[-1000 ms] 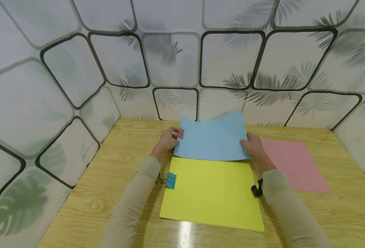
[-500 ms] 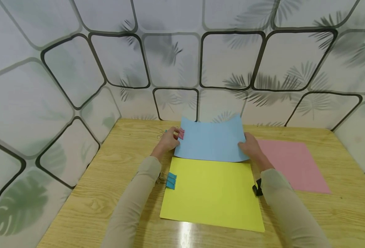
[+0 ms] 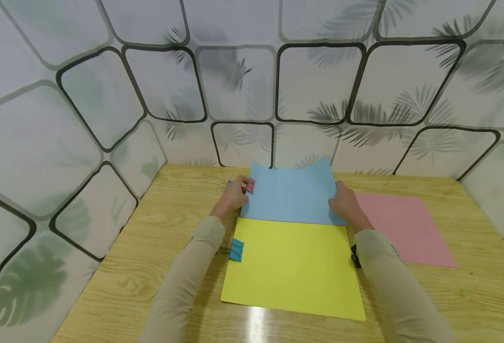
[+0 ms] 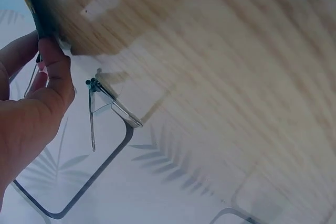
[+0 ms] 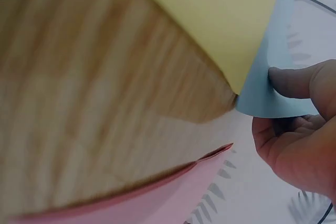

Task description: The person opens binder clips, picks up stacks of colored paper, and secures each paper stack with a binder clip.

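Both hands hold a blue sheet (image 3: 290,195) by its sides, its far edge curving up, its near edge along the far edge of a yellow sheet (image 3: 294,267). My left hand (image 3: 232,194) pinches the left side, beside a pink binder clip (image 3: 250,185) on that edge. The right hand (image 3: 346,202) grips the right side; in the right wrist view its thumb lies on the blue sheet (image 5: 262,93), fingers beneath. A blue binder clip (image 3: 236,250) sits on the yellow sheet's left edge, a black clip (image 3: 355,257) at its right edge, partly behind the sleeve.
A pink sheet (image 3: 406,228) lies on the wooden table (image 3: 140,267) to the right. Behind the left hand is another clip with wire handles (image 4: 113,100). A patterned wall (image 3: 239,81) stands at the table's far side.
The blue sheet's right side has come down and slightly left with the right hand, its near right corner now by the yellow sheet. The left hand has hardly moved.
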Motion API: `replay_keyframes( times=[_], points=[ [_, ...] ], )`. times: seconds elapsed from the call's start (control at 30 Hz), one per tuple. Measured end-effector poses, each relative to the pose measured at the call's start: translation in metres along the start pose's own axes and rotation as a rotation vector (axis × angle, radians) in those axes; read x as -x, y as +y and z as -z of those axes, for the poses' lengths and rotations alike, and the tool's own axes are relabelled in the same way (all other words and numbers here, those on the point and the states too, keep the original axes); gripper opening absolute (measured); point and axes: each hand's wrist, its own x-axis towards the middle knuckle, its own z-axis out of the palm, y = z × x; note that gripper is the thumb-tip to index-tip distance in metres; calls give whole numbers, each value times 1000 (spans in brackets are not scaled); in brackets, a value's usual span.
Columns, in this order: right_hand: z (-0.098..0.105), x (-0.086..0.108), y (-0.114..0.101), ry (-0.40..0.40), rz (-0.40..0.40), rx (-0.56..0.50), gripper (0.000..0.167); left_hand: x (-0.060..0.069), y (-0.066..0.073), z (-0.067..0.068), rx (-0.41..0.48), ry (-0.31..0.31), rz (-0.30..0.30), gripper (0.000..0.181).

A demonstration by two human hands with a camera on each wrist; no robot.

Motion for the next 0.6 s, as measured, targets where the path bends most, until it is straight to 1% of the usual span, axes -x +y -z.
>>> replay_keyframes(
  times=[0.13, 0.23, 0.4, 0.47, 0.53, 0.6],
  points=[
    [0, 0, 0, -31, -38, 59, 66, -3, -2, -2, -63, 14, 6, 51],
    [0, 0, 1, -34, -61, 107, 70, -3, -2, -3, -96, 34, 4, 52],
    [-2, -1, 1, -33, -82, 138, 71, -2, 3, -6, -158, 64, 2, 65],
    [-3, -1, 1, -25, -81, 144, 70, -1, 4, -7, -167, 65, 9, 71],
    [-4, -1, 1, -13, -75, 154, 70, -1, 6, -8, -157, 63, 17, 75],
    [-5, -1, 0, 3, -62, 169, 69, -1, 7, -9, -145, 56, 17, 75]
  ],
)
